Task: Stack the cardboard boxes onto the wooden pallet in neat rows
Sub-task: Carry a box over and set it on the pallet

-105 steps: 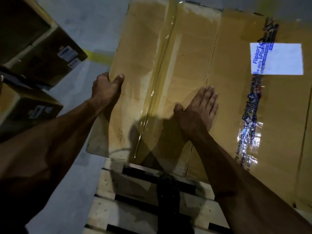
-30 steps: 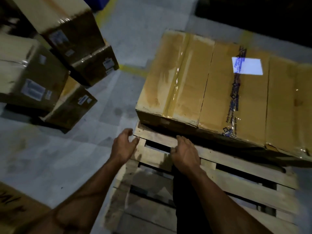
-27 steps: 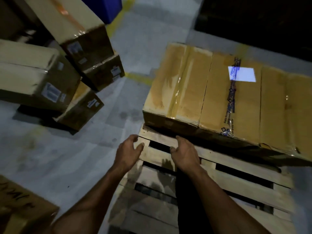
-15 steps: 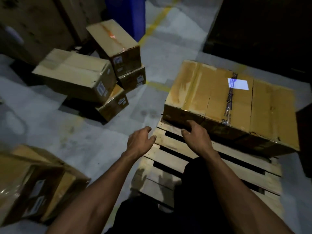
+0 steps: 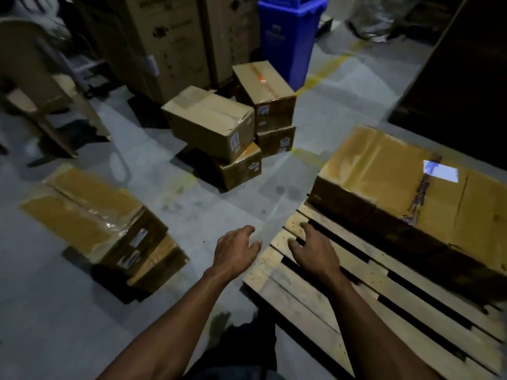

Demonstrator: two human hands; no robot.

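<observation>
A wooden pallet (image 5: 315, 294) lies on the floor at the lower right. Flat cardboard boxes (image 5: 397, 182) sit in a row across its far half, one with a white label. My left hand (image 5: 234, 253) hovers over the floor just left of the pallet's corner, fingers apart and holding nothing. Over the pallet's near slats hangs my right hand (image 5: 315, 249), also with spread fingers and nothing in it. A pile of several cardboard boxes (image 5: 214, 124) stands on the floor ahead. Another flat box (image 5: 90, 215) lies on a second one at the left.
A blue bin (image 5: 288, 37) stands at the back beside tall cartons (image 5: 170, 39). A plastic chair (image 5: 35, 78) is at the far left. Yellow floor lines (image 5: 323, 72) run past the box pile. Grey concrete floor lies between the pallet and the piles.
My hands came off the box on the pallet and drew back. The view has swung left and risen, bringing the floor piles and the blue bin into sight.
</observation>
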